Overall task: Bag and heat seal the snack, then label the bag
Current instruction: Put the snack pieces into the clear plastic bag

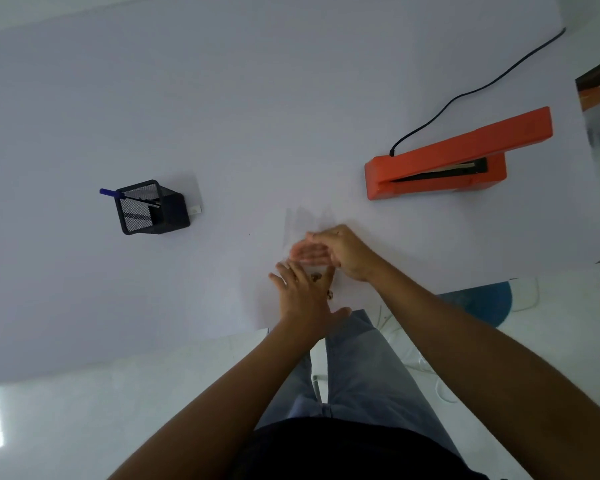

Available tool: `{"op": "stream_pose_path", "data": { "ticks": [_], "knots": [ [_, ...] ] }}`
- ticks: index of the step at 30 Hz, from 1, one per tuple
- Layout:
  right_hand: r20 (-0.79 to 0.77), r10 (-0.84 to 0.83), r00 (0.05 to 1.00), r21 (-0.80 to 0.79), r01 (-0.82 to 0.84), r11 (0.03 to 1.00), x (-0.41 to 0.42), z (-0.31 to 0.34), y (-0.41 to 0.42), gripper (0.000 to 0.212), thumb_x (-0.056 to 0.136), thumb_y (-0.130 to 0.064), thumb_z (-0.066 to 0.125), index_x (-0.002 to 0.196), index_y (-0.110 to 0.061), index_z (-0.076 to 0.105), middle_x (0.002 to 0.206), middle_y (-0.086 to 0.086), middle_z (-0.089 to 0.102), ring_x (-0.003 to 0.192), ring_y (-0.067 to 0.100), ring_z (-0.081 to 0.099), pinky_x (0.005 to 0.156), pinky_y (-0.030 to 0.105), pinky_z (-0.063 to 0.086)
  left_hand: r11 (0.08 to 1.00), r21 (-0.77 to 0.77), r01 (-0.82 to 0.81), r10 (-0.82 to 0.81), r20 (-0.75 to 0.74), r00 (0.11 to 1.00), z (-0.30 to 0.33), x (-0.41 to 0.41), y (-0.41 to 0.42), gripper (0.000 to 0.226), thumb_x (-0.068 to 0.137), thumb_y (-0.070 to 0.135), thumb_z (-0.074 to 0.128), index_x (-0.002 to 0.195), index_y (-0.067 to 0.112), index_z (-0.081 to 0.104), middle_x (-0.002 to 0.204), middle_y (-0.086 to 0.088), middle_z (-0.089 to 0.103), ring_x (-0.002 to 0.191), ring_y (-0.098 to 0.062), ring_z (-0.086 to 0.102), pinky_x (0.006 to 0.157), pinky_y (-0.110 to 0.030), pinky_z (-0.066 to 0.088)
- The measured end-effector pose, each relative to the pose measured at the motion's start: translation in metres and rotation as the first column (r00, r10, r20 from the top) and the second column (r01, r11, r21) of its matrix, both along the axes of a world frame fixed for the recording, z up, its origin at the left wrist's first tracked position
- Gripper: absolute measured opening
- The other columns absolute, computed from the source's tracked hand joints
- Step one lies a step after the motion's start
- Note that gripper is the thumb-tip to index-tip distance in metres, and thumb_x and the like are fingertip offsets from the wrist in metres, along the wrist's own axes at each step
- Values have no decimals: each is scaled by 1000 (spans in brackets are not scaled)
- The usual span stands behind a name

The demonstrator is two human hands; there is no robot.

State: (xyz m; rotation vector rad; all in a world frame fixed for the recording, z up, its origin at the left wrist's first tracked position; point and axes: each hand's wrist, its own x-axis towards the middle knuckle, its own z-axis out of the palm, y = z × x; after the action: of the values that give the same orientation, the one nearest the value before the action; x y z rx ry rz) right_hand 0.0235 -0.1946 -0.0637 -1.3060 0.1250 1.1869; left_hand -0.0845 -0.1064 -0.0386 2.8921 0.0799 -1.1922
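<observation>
Right hand pinching clear bag top, left hand flat below near snack, sealer far-right.

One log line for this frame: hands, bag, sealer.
left hand: flat on clear bag | right hand: pinching bag top | snack: small pieces visible | sealer: untouched, open | stage: bagging

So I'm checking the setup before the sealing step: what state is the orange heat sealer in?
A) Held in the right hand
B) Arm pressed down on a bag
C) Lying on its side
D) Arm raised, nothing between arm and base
D: the heat sealer sits on the table with its arm lifted and an open gap, away from both hands.
</observation>
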Motion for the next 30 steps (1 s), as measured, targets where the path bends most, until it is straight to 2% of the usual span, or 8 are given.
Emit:
{"op": "stream_pose_path", "data": {
  "ticks": [3, 7, 10, 13, 21, 26, 29, 30],
  "knots": [
    [-75, -41, 996, -30, 38, 999, -12, -7, 1, 42, 106, -27, 43, 115, 3, 71, 112, 17, 75, 107, 30, 72, 104, 45, 52, 999, 42, 16, -16, -12, 1000, 0, 3, -4, 102, 76, 90, 29, 156, 30, 7, 160, -30, 8, 144, -57, 7, 114, -67, 10],
    [-41, 50, 998, -62, -52, 997, -4, -13, 13, 40, 106, -27, 44, 117, 1, 71, 113, 14, 75, 107, 24, 72, 103, 42, 52, 999, 14, 47, -46, -46, 998, 2, 3, -4, 102, 76, 89, 31, 156, 33, 2, 159, -32, 4, 145, -54, 4, 115, -65, 8],
    [-8, 57, 998, -63, -58, 996, 12, -15, 23, 41, 106, -26, 43, 118, 3, 69, 113, 16, 75, 105, 24, 73, 101, 38, 54, 998, -26, 57, -57, -26, 998, 0, 4, 0, 107, 72, 91, 35, 155, 35, -1, 157, -36, 6, 143, -56, 8, 115, -64, 12],
    [25, 40, 999, -50, -39, 998, 38, -15, 30, 41, 105, -26, 45, 118, 5, 69, 112, 17, 75, 106, 23, 73, 99, 35, 54, 998, -50, 41, -42, -23, 999, 1, 6, 2, 112, 67, 94, 37, 155, 35, 3, 155, -37, 9, 142, -57, 10, 114, -66, 15],
    [90, -57, 994, -54, 62, 997, 102, -16, 42, 39, 101, -25, 53, 112, 8, 70, 107, 19, 75, 102, 27, 74, 100, 39, 55, 997, -59, 58, -61, -46, 997, 1, 6, 4, 122, 57, 99, 38, 155, 35, 2, 155, -37, 8, 142, -58, 10, 110, -71, 17],
    [206, -230, 951, -65, 248, 967, 97, -15, 41, 37, 102, -24, 53, 107, 8, 72, 105, 20, 75, 99, 27, 74, 92, 34, 58, 996, -62, 61, -63, -33, 997, 1, 7, 5, 120, 59, 97, 42, 155, 35, 3, 155, -36, 9, 141, -58, 11, 109, -71, 18],
    [373, -393, 840, -150, 473, 868, 73, -15, 27, 33, 101, -21, 53, 90, 2, 74, 85, 16, 75, 81, 27, 73, 74, 33, 58, 996, -69, 57, -60, -42, 997, 1, 5, 4, 118, 61, 96, 43, 155, 36, 3, 156, -34, 9, 141, -57, 10, 109, -71, 17],
    [463, -398, 792, -212, 535, 818, 61, -14, 19, 32, 101, -21, 53, 84, -2, 73, 78, 12, 74, 75, 25, 71, 70, 32, 56, 996, -70, 54, -57, -42, 997, 1, 4, 4, 117, 62, 95, 44, 155, 36, 4, 156, -34, 9, 141, -57, 10, 110, -71, 17]
  ]
}}
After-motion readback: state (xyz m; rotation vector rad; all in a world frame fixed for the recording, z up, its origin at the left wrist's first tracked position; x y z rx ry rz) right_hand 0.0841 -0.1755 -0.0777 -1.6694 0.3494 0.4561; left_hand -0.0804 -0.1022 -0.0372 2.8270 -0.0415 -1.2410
